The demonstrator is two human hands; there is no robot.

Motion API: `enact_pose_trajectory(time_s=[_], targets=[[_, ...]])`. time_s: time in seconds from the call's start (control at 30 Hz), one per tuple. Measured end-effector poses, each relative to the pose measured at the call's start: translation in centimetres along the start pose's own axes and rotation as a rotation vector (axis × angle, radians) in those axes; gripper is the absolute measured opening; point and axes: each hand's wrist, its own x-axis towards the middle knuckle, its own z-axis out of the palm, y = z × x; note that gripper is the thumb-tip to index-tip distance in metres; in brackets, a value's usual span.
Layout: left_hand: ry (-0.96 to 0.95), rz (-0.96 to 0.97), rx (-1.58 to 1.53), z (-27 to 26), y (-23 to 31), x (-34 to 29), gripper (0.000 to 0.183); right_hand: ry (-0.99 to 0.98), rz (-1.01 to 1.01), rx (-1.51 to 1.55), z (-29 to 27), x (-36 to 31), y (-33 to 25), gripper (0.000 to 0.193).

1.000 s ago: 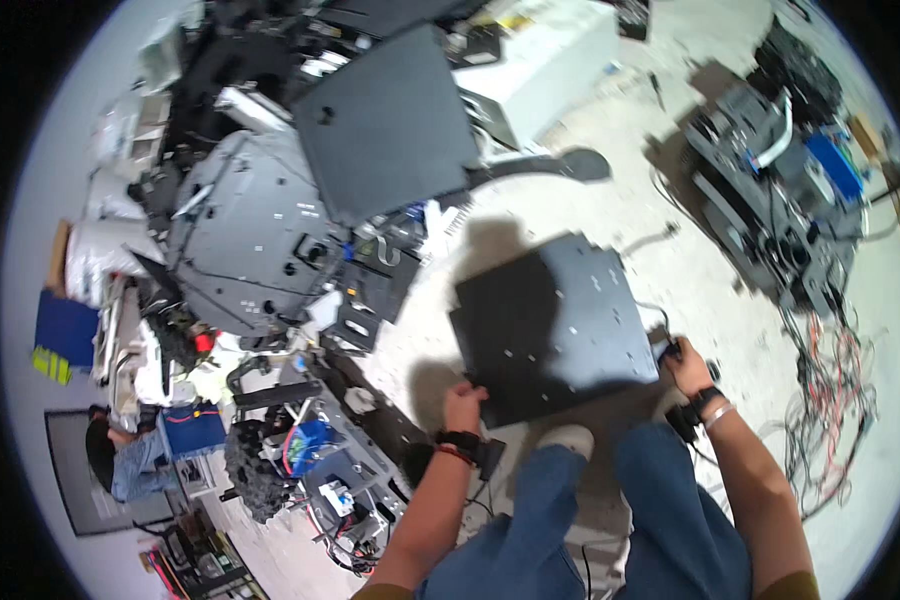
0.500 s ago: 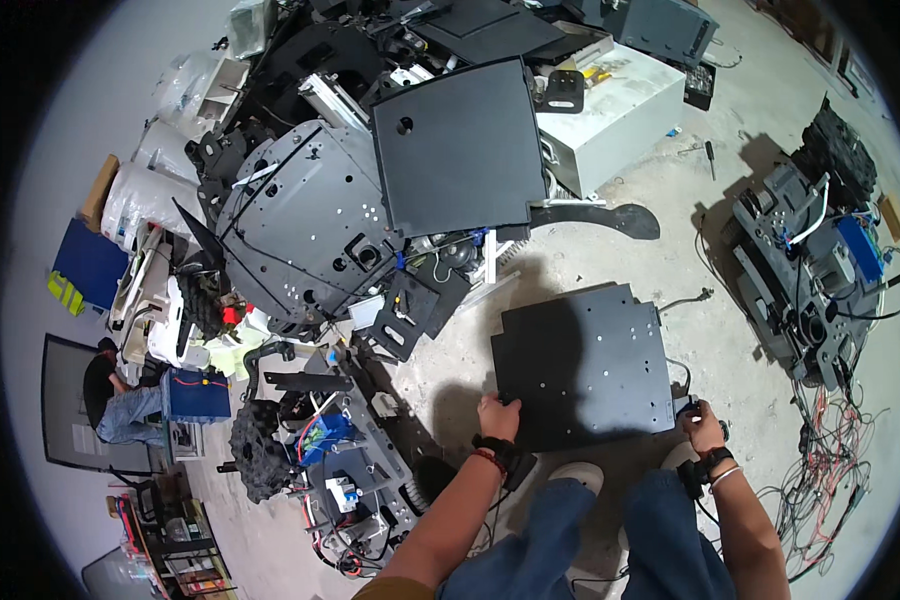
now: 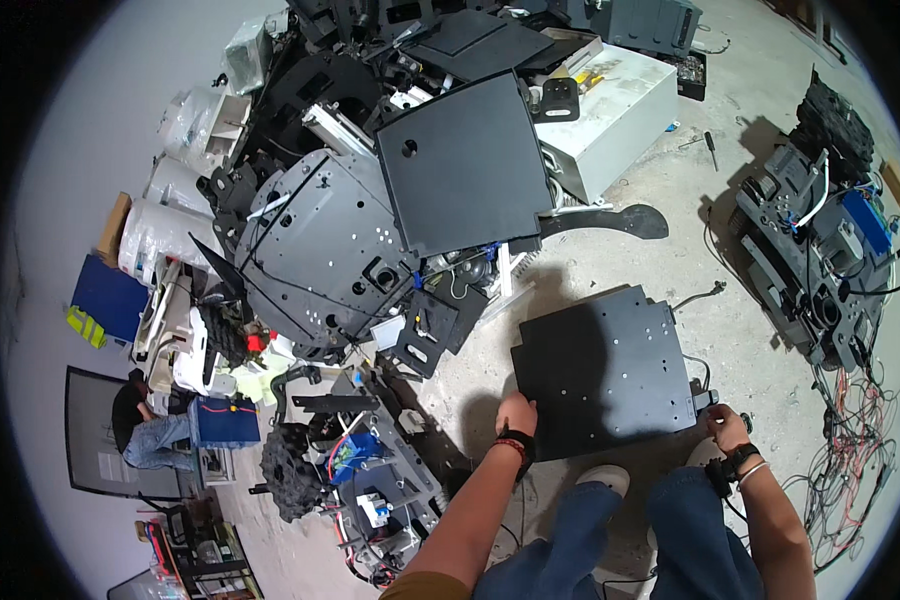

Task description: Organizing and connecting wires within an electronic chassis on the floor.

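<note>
A flat black metal plate [image 3: 630,365] with small holes and notched corners lies low over the floor in front of my feet. My left hand [image 3: 516,415] is closed on its left edge near the lower corner, with the fingertips partly hidden. Beside the lower right corner, my right hand [image 3: 727,428] has its fingers curled together. What they pinch, if anything, is too small to make out. Just above those fingertips, a small dark bracket-like piece [image 3: 705,401] juts out at the plate's right edge. Shadow covers the plate's left half.
A machine chassis with wires [image 3: 380,490] stands close to my left arm. Another part-built chassis [image 3: 810,260] is at the right, above tangled cables [image 3: 860,430]. Large dark panels [image 3: 465,165] are piled ahead beside a white box [image 3: 615,115]. A person [image 3: 150,430] sits far left.
My view has shifted, so the scene sits farther right. The right fingers have drawn slightly back from the small dark piece at the plate's edge. My left hand stays at the left edge.
</note>
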Motion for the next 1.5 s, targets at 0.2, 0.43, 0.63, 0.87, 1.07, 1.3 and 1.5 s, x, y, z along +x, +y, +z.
enact_pose_trajectory(time_s=[0.2, 0.43, 0.63, 0.87, 1.07, 1.3, 1.5], targets=[[0.019, 0.069, -0.107, -0.4, -0.3, -0.4, 0.022, -0.060, 0.042, 0.079, -0.3, -1.1, -0.6, 0.028], [0.062, 0.139, -0.223, -1.3, 0.5, -2.2, 0.028, -0.113, 0.089, 0.235, -0.4, -1.0, 1.3, 0.026], [0.013, 0.118, -0.254, -1.1, -0.5, -1.2, 0.030, -0.145, 0.137, 0.246, -0.8, -1.1, 0.1, 0.027], [0.062, 0.133, -0.107, -2.3, 0.6, -3.3, 0.025, -0.154, 0.165, 0.290, -1.1, -1.2, 1.3, 0.025], [0.260, 0.432, 0.317, -2.9, 0.5, -4.1, 0.023, -0.176, 0.175, 0.275, -1.5, -1.0, 2.4, 0.025], [0.189, 0.145, 0.350, -1.6, 0.9, -2.1, 0.011, -0.191, 0.159, 0.317, -1.4, -1.2, 1.9, 0.025], [-0.115, -0.007, 0.253, -3.3, 3.3, -3.2, 0.032, -0.163, 0.183, 0.284, -1.8, -1.0, 2.8, 0.026]])
